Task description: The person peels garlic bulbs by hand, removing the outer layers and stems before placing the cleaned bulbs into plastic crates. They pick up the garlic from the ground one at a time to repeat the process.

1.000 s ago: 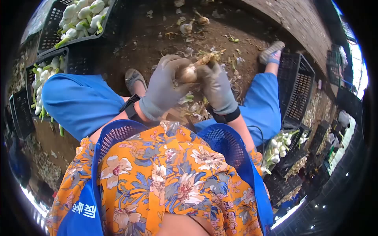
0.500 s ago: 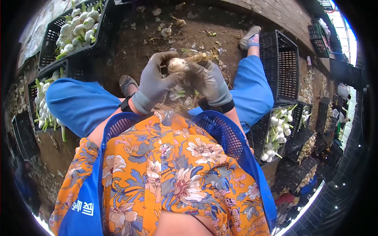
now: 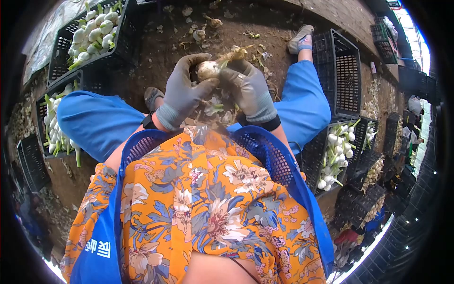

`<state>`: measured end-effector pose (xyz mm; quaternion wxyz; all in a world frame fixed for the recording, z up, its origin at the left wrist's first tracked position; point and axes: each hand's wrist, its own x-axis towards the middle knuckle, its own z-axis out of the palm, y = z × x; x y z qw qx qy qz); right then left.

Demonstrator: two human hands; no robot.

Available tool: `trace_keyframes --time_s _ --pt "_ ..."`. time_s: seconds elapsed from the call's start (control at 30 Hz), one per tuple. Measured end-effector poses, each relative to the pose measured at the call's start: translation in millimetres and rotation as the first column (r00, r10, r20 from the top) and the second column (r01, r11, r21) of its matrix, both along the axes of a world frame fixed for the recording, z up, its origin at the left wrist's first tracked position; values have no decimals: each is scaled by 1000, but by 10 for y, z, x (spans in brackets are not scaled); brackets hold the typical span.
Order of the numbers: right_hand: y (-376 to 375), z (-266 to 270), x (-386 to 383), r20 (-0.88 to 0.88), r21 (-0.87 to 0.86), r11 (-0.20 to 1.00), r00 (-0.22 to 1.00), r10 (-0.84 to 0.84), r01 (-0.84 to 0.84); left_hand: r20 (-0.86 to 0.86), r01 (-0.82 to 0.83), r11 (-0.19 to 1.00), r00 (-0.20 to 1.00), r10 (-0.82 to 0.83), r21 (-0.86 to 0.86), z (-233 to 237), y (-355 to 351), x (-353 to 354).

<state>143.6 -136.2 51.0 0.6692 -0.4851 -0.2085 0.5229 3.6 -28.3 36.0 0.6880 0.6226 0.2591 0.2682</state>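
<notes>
Both of my hands wear grey gloves with dirty fingers. Held between the thumb and fingers of my left hand [image 3: 185,92] is a garlic bulb [image 3: 208,70], pale with some brown skin. My right hand [image 3: 249,90] is closed round the stem side of the same bulb, and its dry, ragged stalk [image 3: 235,54] sticks out above the fingers. Peeled skins [image 3: 213,108] lie on the ground below, between the two hands.
Black crates of white garlic stand at upper left [image 3: 113,52], at left [image 3: 38,111] and at right [image 3: 314,163]. Another black crate [image 3: 335,75] is beside my outstretched foot. Two loose bulbs [image 3: 199,35] lie ahead on the soil. Other people are small at far right.
The bulb and both hands have shifted slightly in view. The bulb's stalk now points more upward, and more of its pale side shows between the hands.
</notes>
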Motion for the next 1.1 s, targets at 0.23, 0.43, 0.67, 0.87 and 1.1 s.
trace_keyframes --time_s 0.23,0.43,0.67,0.87,1.1 --pt "-159 -117 267 99 5 1000 995 22 -23 386 330 439 922 42 -836 -142 247 -74" --pt "-286 18 250 88 -130 986 992 -95 106 134 100 861 990 -38 -498 11 165 -63" --pt "66 -57 -153 44 -9 981 981 -191 192 -97 -22 992 995 35 126 62 31 9" --pt "-86 -146 131 136 -78 988 983 -121 133 -132 13 985 991 -36 -169 58 110 -75" --pt "-77 147 -63 358 -46 995 931 -70 93 -147 -4 1000 989 5 6 73 52 7"
